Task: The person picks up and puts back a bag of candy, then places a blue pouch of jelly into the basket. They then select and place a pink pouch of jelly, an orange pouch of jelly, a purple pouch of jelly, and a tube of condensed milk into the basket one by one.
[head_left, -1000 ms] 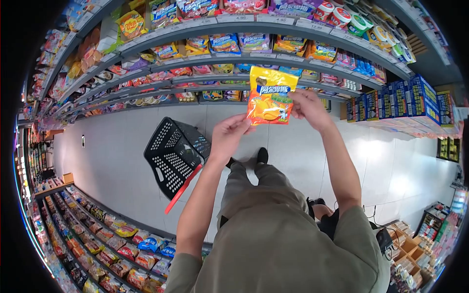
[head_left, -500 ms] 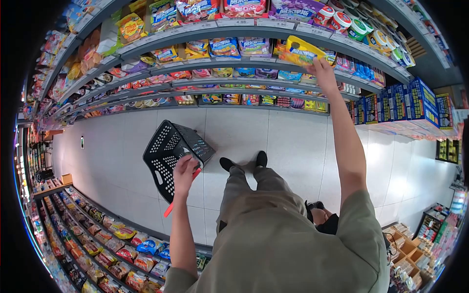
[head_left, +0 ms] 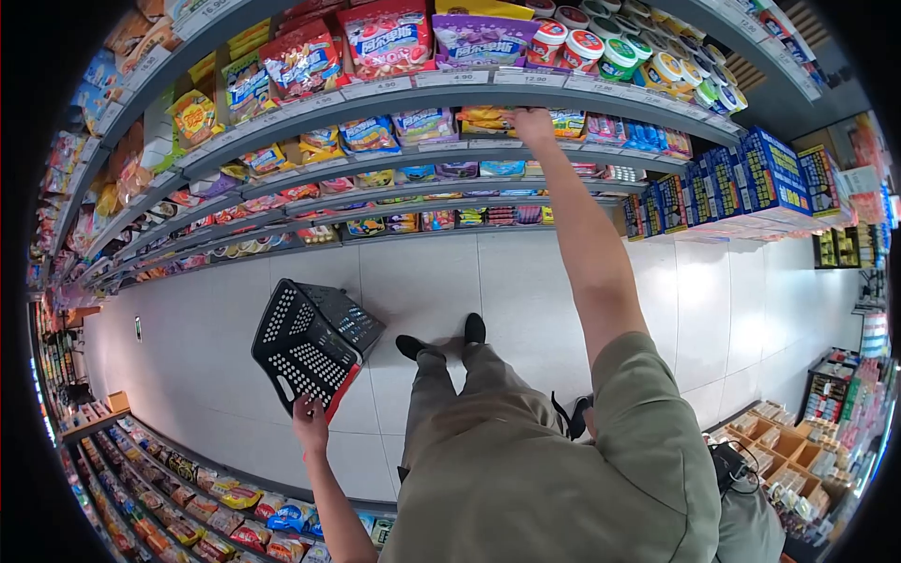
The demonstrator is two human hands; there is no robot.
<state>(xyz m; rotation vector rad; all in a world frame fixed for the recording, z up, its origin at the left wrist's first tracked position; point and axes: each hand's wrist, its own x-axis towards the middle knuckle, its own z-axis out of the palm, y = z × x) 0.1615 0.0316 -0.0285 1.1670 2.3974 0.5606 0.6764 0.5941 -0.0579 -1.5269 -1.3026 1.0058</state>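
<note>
My right hand (head_left: 536,129) reaches into the second shelf from the top, its fingers closed at the right end of a yellow candy bag (head_left: 485,119). That bag lies at the shelf front, partly hidden by the hand. Low on the left, my left hand (head_left: 311,424) hovers over the near rim of a black shopping basket (head_left: 266,345) with its fingers loosely apart. Beside those fingers, a red handle (head_left: 343,390) runs along the basket's right edge. The basket stands on the floor, and its perforated walls show.
Candy bags (head_left: 385,39) and tubs with coloured lids (head_left: 619,58) fill the upper shelf (head_left: 450,80). Blue boxes (head_left: 774,174) are stacked on the right. Behind on the left runs another snack shelf (head_left: 249,497). A person's shoe (head_left: 580,416) shows at my right side.
My right hand has brought the yellow bag from in front of the shelves into the second shelf. My left hand has moved down and left. The view has shifted.
</note>
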